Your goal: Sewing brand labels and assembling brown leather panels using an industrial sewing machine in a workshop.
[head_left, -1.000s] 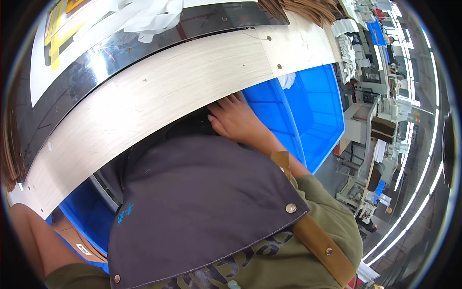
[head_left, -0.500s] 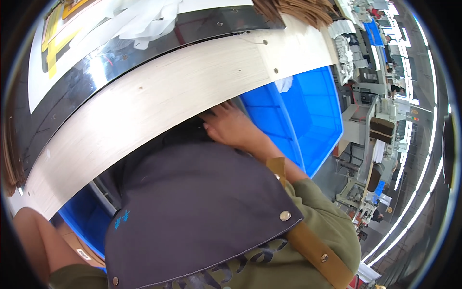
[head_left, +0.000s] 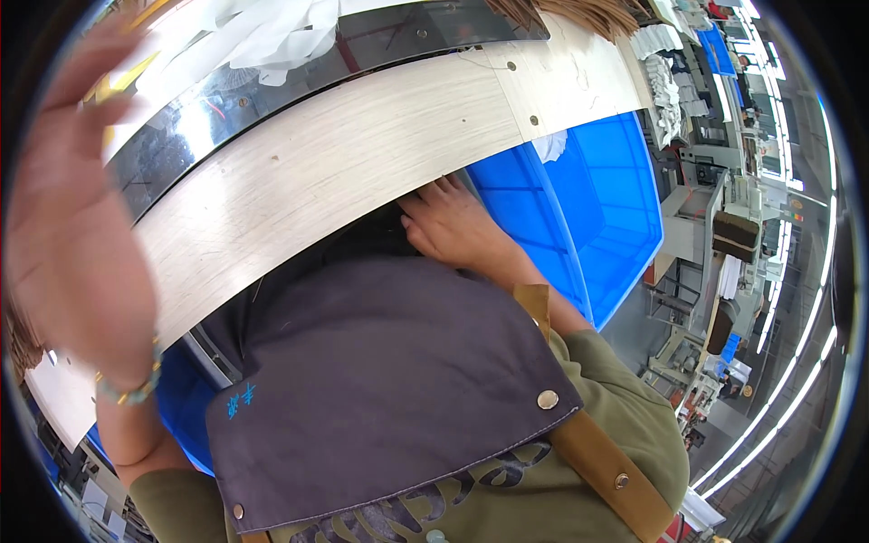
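My left hand (head_left: 86, 217) is raised at the far left, above the pale table edge. It is smeared by motion, but its fingers look apart and nothing shows in them. A beaded bracelet (head_left: 131, 391) circles that wrist. Lower and nearer the middle, my right hand (head_left: 450, 220) lies at the near edge of the pale wooden table (head_left: 362, 136). Its fingers are stretched forward and spread a little, with the tips close to or under the edge. Dark cloth lies beside its thumb in shadow. I see nothing held there.
Blue bins (head_left: 620, 199) stand right of my right arm, one with a white piece inside. White strips (head_left: 285, 41) lie beyond a dark shiny panel (head_left: 398, 45). Brown strips (head_left: 593, 16) are stacked at the table's far right. A dark apron (head_left: 389, 389) covers my front.
My left hand has come up from the lower left to above the table's left side. My right hand stays at the table edge. The whole view has shifted slightly.
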